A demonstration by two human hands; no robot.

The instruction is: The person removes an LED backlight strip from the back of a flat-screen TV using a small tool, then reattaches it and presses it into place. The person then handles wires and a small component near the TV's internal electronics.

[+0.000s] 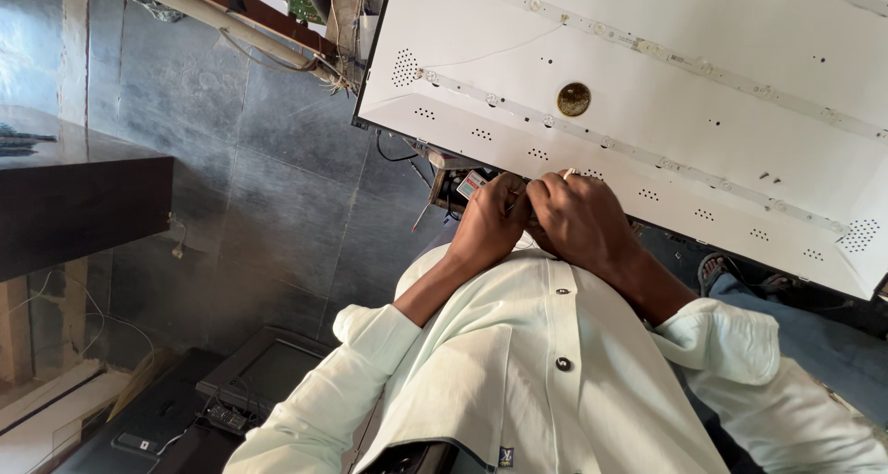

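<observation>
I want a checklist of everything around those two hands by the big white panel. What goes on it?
Surface: big white panel, tilted, with small hole clusters and a round brass-coloured spot.
Job's things: light strips run along the panel; the hands meet at its near edge.
Clutter: small card with red and blue print beside the left hand.
Hands: left hand and right hand pressed together, fingers curled; what they pinch is hidden.
Cables: thin wires hang under the panel's corner; more wires along a pale pipe.
Surroundings: grey tiled floor, dark table, old screen on the floor.
</observation>
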